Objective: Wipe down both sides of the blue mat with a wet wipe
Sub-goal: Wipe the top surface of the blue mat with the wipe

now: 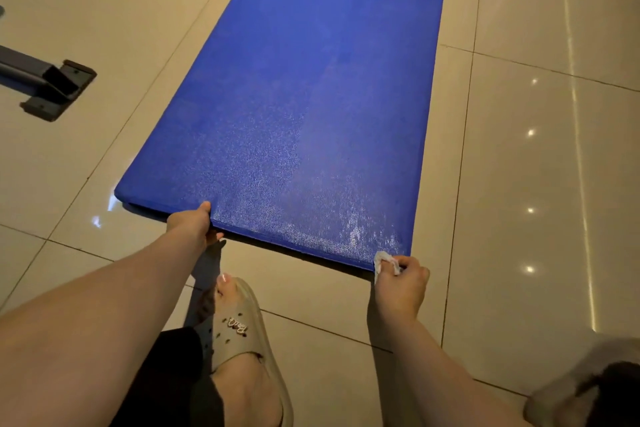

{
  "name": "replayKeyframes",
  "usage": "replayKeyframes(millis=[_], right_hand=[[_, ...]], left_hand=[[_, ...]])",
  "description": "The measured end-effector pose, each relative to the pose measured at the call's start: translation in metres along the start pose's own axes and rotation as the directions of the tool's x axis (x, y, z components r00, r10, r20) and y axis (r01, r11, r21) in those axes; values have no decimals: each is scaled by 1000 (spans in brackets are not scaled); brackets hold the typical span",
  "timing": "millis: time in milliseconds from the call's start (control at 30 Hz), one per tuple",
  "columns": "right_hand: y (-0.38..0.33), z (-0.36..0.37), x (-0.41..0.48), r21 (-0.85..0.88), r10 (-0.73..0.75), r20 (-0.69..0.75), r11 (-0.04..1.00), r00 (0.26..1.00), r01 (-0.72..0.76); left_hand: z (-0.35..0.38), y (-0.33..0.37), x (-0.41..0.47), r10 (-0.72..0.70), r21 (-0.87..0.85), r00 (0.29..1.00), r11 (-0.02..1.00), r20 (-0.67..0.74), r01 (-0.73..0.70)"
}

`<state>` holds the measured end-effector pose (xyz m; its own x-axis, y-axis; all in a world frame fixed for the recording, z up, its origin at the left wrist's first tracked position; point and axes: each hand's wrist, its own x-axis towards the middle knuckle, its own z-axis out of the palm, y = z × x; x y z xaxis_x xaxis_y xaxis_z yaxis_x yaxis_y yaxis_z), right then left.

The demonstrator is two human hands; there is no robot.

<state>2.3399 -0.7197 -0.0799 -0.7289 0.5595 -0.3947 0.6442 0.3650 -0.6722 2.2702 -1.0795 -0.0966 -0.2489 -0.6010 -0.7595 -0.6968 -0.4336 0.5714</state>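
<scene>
A long blue mat [311, 80] lies flat on the tiled floor and runs away from me. Its near end shows pale wet streaks. My left hand [194, 227] grips the near edge of the mat, thumb on top and fingers underneath. At the near right corner, my right hand [401, 282] holds a crumpled white wet wipe [384, 262] and pinches the mat's corner with it. The near edge looks lifted slightly off the floor.
Glossy beige floor tiles [536, 184] surround the mat. A grey metal equipment foot [52, 87] stands at the left. My foot in a beige slipper [242, 333] is just in front of the mat's near edge; another slipper [588, 392] is at the bottom right.
</scene>
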Motion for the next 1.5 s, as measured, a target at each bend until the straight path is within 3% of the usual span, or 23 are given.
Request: replayKeyframes(millis=[133,233,333,433,533,667,933,1133,1267,1367,1500], right_hand=[[1,-15,-3,-69,1,-11,998,1000,-1],[5,-29,7,-179,26,-38,983,999,-32],[12,-32,15,-233,15,-87,972,996,-35],[10,-15,13,-88,6,-40,996,999,-10],[6,6,-3,-113,-29,62,993,998,36],[21,-8,1,-243,-197,101,946,975,216],[8,-33,87,-274,-320,102,901,942,336],[45,-66,48,-184,-335,325,895,884,406],[-7,-54,89,-70,-332,238,931,913,357],[-58,-42,154,-82,-286,142,951,948,299],[-78,-40,197,-200,-248,245,933,937,299]], left_hand=[[-4,-9,7,-68,210,997,976,47,57],[-8,-6,0,-76,475,996,879,38,49],[3,12,-39,298,752,954,634,-25,-179],[42,16,-80,491,831,848,376,198,-411],[83,-6,-102,332,879,867,175,371,-443],[101,-32,-103,210,915,900,55,381,-400],[114,-35,-103,224,946,921,-2,318,-325],[122,-30,-109,189,962,945,-1,267,-272],[130,-26,-113,184,976,960,20,209,-217],[128,-28,-113,185,976,960,28,209,-218],[127,-28,-115,203,968,951,38,235,-247]])
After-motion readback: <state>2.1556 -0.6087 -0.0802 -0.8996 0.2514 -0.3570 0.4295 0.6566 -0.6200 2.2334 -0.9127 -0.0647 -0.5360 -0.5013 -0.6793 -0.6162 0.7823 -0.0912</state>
